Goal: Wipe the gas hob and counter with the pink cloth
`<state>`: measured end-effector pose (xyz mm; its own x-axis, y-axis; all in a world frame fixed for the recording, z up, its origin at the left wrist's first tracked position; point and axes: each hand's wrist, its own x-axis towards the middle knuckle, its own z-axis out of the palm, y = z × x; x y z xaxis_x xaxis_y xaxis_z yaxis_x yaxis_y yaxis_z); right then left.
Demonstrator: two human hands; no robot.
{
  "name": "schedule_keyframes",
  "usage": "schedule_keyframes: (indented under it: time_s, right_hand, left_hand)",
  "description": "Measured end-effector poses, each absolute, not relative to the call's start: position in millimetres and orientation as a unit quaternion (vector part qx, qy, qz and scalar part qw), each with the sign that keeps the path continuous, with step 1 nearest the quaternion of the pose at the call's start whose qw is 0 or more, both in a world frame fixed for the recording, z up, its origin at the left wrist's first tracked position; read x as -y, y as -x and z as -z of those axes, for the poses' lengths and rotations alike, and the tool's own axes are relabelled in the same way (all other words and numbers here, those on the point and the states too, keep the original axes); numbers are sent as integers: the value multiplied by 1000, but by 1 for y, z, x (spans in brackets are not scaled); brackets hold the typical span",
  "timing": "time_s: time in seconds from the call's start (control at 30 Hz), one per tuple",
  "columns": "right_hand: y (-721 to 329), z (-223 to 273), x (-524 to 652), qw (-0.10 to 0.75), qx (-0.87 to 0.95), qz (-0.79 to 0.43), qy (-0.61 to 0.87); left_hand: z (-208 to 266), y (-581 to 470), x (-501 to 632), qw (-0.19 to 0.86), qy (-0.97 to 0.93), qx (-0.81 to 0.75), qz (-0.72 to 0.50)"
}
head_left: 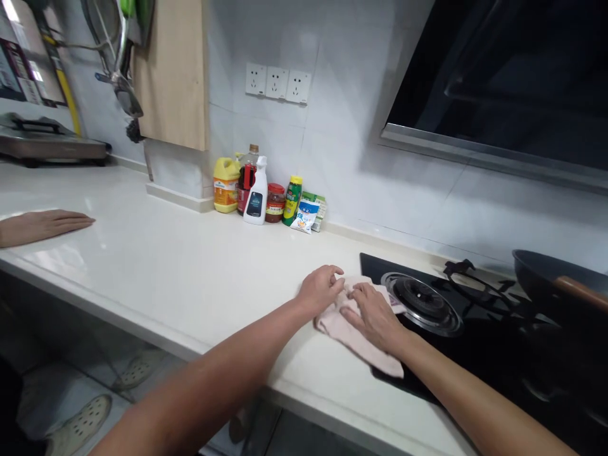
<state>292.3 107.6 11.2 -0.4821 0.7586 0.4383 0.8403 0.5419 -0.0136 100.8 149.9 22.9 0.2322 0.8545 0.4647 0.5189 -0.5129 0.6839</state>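
Note:
A pale pink cloth (pixel 354 335) lies spread and rumpled where the white countertop meets the left edge of the black gas stove (pixel 375 269). My right hand (pixel 375 316) is on top of the cloth, its fingers bent into the fabric and the thumb tucked toward the left. At the cloth's upper left side, my left hand (pixel 323 290) has its fingers curled against the fabric; its fingertips are partly hidden. The stove's near burner (pixel 420 301) sits just right of the cloth.
A dark wok (pixel 560 278) with a wooden handle stands on the stove at right. Cleaning bottles, including a white spray bottle (pixel 257 196), and a red-lidded jar (pixel 275 202) line the wall. Another person's hand (pixel 47 227) rests flat on the counter at left. A range hood (pixel 513 82) overhangs the stove.

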Motion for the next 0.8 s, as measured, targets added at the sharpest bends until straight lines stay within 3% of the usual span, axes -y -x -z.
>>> schedule_keyframes:
  time_s: [0.17,0.33,0.6,0.8]
  right_hand:
    - [-307,-9,-205,213,778,102,582]
    - [-320,-16,-271,167,658,35,734]
    - [-336,-22,-292,101,608,-24,787]
    - [-327,-15,-217,79,701,18,709]
  left_hand:
    - [-16,-103,-150,79,-780,-424,-454]
    - [-10,-103,-150,22,-827,-401,-394]
    - [-21,-98,-150,31,-839,-443,-315]
    - [-28,-91,-157,86,-809,-487,-319]
